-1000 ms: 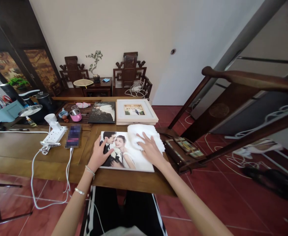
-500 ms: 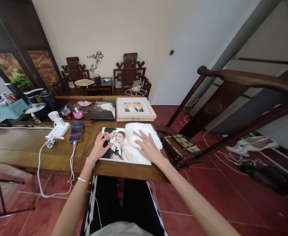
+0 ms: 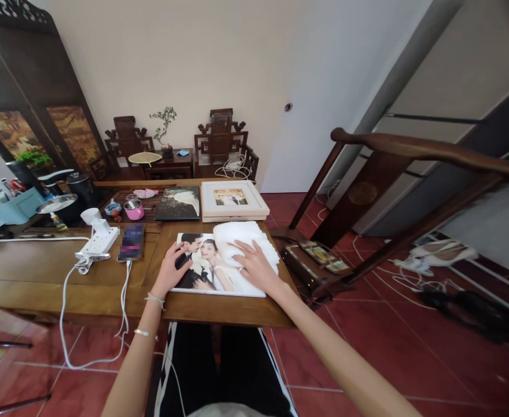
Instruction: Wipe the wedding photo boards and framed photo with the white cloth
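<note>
A flat photo panel (image 3: pixel 200 267) with a printed couple lies on the wooden table before me. My left hand (image 3: pixel 170 269) rests with fingers spread on its left edge. A folded white cloth (image 3: pixel 228 233) covers the panel's upper right part. On that cloth lies my right hand (image 3: pixel 255 267), palm down and fingers apart. Behind the panel are a dark photo panel (image 3: pixel 176 204) and a pale framed photo (image 3: pixel 230 197), whose frame seems to sit on another one.
Left of the panel lie a phone (image 3: pixel 131 242) and a white power strip (image 3: pixel 99 242) with cables. A pink cup (image 3: pixel 134 210), a pan (image 3: pixel 57 204) and a blue bin (image 3: pixel 14 207) stand farther back. A wooden chair (image 3: pixel 352 197) is close by the table's right end.
My right hand has shifted slightly left on the panel with the cloth. The left hand stays at the left edge. The whole view has tilted a little upward.
</note>
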Demonstrator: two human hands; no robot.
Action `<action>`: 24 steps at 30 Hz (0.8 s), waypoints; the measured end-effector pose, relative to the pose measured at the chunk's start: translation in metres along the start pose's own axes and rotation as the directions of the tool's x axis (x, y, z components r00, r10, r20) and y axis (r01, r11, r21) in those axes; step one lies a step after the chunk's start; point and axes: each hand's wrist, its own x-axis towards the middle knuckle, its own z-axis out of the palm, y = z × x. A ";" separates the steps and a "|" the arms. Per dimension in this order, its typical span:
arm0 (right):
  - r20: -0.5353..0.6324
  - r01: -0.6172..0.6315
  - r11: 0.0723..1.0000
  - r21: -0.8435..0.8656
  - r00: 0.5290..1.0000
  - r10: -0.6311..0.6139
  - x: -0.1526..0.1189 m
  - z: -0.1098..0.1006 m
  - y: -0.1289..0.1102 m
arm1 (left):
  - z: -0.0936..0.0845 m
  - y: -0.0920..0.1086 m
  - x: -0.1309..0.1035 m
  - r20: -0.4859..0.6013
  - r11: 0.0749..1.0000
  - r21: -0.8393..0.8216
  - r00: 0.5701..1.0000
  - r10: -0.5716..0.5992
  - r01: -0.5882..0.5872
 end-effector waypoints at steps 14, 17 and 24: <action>-0.089 -0.069 0.998 -0.013 0.994 0.067 0.010 0.019 0.015 | 0.001 0.005 -0.004 0.085 0.999 0.037 0.996 0.028 -0.032; -0.090 -0.069 0.997 -0.015 0.994 0.068 0.009 0.018 0.016 | 0.002 0.004 -0.004 0.075 0.999 0.041 0.997 0.033 -0.036; -0.077 -0.073 0.997 -0.011 0.994 0.072 0.010 0.014 0.015 | 0.002 0.005 -0.005 0.080 0.996 0.070 0.995 0.053 -0.058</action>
